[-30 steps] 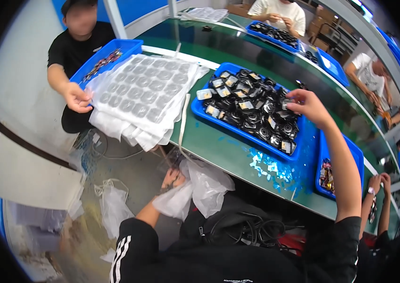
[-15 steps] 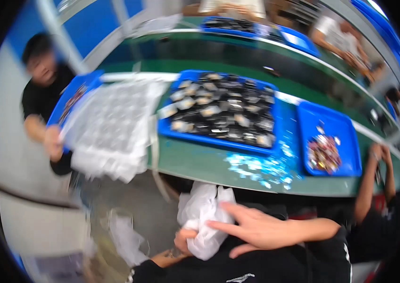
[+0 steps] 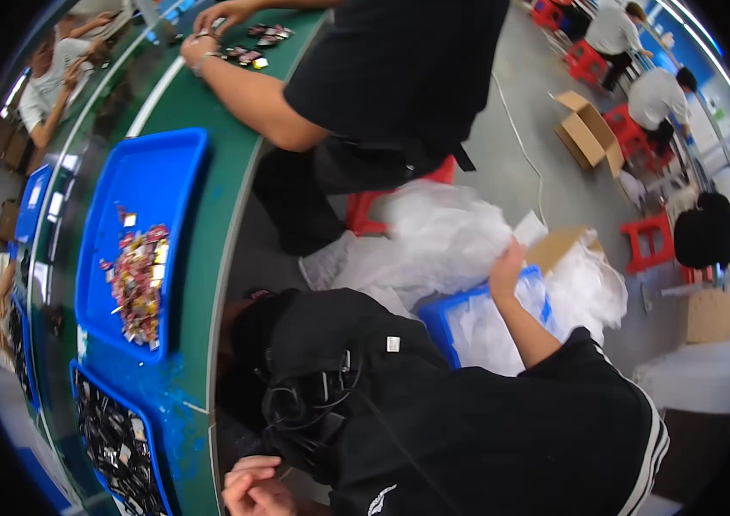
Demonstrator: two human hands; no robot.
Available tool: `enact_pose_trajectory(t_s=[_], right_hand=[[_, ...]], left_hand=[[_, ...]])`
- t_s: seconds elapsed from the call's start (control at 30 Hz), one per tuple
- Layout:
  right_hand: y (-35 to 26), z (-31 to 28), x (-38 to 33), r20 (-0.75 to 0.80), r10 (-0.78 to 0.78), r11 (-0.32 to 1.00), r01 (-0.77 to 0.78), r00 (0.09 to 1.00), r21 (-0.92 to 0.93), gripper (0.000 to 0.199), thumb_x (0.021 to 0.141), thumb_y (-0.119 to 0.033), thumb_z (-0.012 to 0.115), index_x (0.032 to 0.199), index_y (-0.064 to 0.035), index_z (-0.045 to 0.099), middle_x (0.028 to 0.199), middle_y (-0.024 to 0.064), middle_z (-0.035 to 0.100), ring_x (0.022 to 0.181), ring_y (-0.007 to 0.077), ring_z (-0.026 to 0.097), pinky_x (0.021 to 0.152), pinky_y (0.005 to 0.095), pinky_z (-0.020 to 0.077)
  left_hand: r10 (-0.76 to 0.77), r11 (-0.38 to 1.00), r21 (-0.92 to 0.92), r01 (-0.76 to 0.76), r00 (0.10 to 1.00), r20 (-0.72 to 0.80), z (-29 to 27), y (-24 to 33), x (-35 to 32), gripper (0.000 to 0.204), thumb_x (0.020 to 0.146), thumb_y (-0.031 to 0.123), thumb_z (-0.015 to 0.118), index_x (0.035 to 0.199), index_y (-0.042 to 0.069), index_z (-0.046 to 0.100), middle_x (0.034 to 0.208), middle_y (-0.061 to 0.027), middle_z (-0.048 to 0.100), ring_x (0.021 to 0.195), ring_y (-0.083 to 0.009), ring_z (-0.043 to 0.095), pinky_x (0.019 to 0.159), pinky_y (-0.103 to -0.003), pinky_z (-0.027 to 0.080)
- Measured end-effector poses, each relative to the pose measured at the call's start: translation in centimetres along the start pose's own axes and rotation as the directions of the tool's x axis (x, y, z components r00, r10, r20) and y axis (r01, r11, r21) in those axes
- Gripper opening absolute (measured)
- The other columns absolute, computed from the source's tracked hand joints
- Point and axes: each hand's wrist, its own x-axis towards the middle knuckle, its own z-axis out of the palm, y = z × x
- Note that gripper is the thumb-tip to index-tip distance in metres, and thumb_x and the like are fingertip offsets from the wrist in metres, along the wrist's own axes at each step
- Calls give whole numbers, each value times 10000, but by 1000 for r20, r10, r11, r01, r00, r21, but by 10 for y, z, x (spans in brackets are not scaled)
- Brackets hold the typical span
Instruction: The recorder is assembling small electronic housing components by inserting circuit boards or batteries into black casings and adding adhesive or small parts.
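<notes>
My right hand (image 3: 507, 268) reaches out to the right, over a blue bin (image 3: 440, 331) filled with crumpled white plastic. Its fingers are closed at the edge of a blurred white plastic bag (image 3: 446, 225), which spreads left from them over more bags. The fingertips are partly hidden. At the lower edge, beside the green worktable (image 3: 193, 301), my left hand (image 3: 257, 488) is open with loosely bent fingers and nothing seen in it. A black bundle with cables (image 3: 309, 413) lies against my black shirt, between my arms.
On the table, one blue tray (image 3: 102, 258) has small reddish pieces, another (image 3: 154, 464) black parts. A co-worker in black (image 3: 399, 69) stands ahead beside a red stool (image 3: 360, 211). Behind my right hand are a cardboard box (image 3: 558, 248), more bags (image 3: 588, 284) and a white cable (image 3: 524, 146).
My view has swung right, from the table to the floor beside it. The white bundle has left my left hand. My right hand has moved from that bundle out to the bags beside me.
</notes>
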Motion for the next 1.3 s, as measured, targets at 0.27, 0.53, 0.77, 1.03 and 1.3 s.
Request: enact_pose_trajectory(t_s=[0.27, 0.53, 0.77, 1.03, 1.3], right_hand=[[42, 60, -79, 530, -191, 968, 67, 826, 243, 256, 877, -108, 551, 1093, 10, 625, 1014, 206, 649, 973, 376, 614, 890, 413, 478], [-135, 187, 2, 736, -647, 738, 408, 199, 538, 303, 884, -171, 573, 1138, -9, 610, 1048, 249, 622, 985, 387, 612, 885, 417, 474], [-122, 155, 51, 888, -457, 712, 576, -54, 401, 350, 889, -226, 592, 1177, -26, 597, 1078, 287, 598, 995, 396, 611, 881, 420, 470], [-216, 104, 72, 954, -213, 632, 714, -213, 301, 409, 896, -289, 614, 1222, -45, 582, 1112, 330, 571, 1007, 407, 609, 876, 424, 466], [-466, -97, 48, 573, -628, 594, 151, -528, 790, 113, 935, -93, 580, 913, 6, 630, 761, 65, 638, 753, 109, 607, 667, 251, 477]], left_hand=[[258, 965, -13, -263, 937, 233, 3, 54, 100, 460, 952, 197, 520, 1331, -14, 368, 878, -172, 582, 708, -298, 621, 589, -365, 522], [345, 875, 401, -272, 931, -122, -23, 175, 117, 416, 1034, 369, 277, 1375, 154, 381, 960, -199, 597, 696, -352, 593, 606, -407, 512], [398, 693, 636, -339, 916, 54, -95, 192, 63, 301, 987, 305, 450, 1152, 61, 512, 914, -99, 592, 688, -265, 595, 602, -335, 454], [384, 213, 955, -205, 917, 111, -144, 248, 56, 252, 716, 21, 637, 964, -20, 658, 739, -93, 680, 615, -187, 602, 564, -321, 457], [246, -203, 801, 564, 821, -516, -278, 111, 34, 214, 848, 51, 616, 1054, 24, 668, 882, -102, 655, 832, -267, 618, 757, -357, 490]])
